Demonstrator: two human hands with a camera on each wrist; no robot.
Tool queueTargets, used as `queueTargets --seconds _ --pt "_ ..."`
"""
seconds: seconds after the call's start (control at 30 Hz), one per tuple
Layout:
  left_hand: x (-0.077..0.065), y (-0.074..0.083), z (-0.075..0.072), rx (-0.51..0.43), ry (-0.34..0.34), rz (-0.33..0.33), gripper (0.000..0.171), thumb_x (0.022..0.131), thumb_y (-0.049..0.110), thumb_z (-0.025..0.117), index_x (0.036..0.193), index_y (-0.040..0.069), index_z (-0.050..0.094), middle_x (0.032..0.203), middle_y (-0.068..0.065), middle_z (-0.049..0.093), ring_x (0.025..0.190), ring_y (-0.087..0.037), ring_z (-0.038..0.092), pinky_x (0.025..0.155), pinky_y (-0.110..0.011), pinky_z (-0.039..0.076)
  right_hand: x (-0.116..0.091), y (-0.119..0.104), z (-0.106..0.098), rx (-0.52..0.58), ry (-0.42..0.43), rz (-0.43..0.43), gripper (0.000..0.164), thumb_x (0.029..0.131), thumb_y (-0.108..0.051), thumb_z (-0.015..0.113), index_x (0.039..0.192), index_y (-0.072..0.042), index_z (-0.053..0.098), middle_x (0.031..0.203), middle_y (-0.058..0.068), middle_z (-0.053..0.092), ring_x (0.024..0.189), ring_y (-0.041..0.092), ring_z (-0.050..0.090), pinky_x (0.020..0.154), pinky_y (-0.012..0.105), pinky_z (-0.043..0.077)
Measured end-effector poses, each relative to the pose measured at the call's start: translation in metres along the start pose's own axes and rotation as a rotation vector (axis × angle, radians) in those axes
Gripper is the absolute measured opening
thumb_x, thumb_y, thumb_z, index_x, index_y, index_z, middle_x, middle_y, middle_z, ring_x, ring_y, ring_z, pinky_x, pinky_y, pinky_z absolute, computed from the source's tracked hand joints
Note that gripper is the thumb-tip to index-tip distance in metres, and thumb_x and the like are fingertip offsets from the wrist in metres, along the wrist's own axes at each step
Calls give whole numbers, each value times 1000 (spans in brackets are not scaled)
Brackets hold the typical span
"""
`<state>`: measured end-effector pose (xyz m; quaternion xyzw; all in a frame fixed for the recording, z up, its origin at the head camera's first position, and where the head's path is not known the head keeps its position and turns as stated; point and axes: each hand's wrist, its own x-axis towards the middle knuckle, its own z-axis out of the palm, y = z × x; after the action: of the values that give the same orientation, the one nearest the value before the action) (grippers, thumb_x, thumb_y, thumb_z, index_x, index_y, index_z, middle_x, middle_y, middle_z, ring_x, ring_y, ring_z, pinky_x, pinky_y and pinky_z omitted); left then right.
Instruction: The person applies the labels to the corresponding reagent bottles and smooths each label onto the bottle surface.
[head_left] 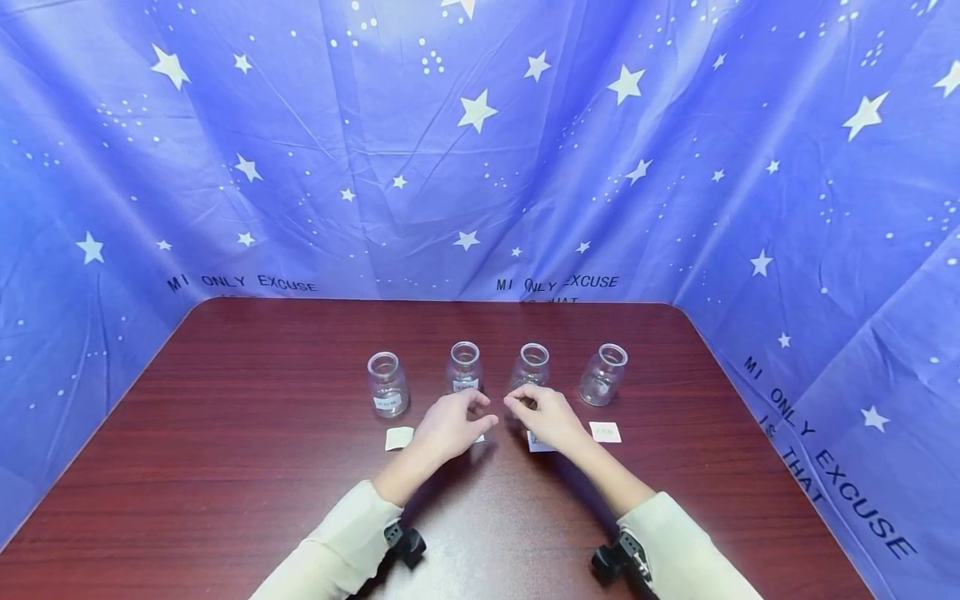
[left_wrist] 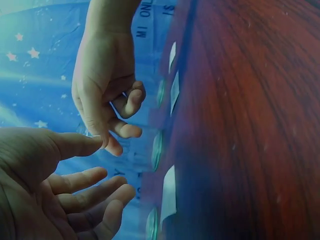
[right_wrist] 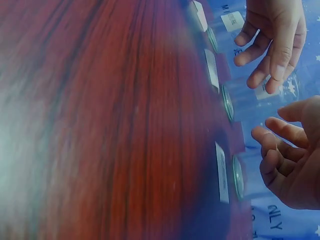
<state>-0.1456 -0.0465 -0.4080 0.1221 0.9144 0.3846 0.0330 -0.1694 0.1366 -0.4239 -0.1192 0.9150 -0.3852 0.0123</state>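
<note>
My left hand [head_left: 453, 423] hovers with relaxed, parted fingers in front of the second glass jar [head_left: 465, 367] from the left, which bears a white label. Facing it, my right hand [head_left: 551, 417] hangs before the third jar [head_left: 534, 357], covering its lower part. Its fingers bend loosely in the right wrist view, and nothing shows between them. The hands' fingertips come close together, overlapping in the left wrist view. Below the right hand lies a small white paper slip [head_left: 542, 443] with dark writing. Another slip [head_left: 481, 438] is mostly hidden behind the left hand.
A labelled jar [head_left: 387, 387] stands at the row's left end, another jar [head_left: 603, 375] at its right end. In front of them lie a pale slip [head_left: 399, 438] and a pink-edged slip [head_left: 605, 432]. Starry blue cloth [head_left: 405, 225] hangs around the dark red wooden table [head_left: 225, 467].
</note>
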Motion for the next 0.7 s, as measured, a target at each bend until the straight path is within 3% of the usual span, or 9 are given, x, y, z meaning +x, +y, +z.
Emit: queueTargets --seconds 0.37,0.7 --pt "8 6 24 63 -69 55 28 81 29 70 103 12 64 95 -1 71 89 -16 66 78 -32 51 -13 22 -20 -105 -38 -46 11 88 -25 63 93 -17 69 79 -7 65 74 7 53 68 25 43" --pt "11 10 36 77 -72 57 29 79 31 70 102 14 66 94 -1 70 88 -16 65 75 -32 50 -22 37 -35 -144 -93 -77 12 86 -24 66 93 -15 68 76 -8 61 62 2 50 65 20 42"
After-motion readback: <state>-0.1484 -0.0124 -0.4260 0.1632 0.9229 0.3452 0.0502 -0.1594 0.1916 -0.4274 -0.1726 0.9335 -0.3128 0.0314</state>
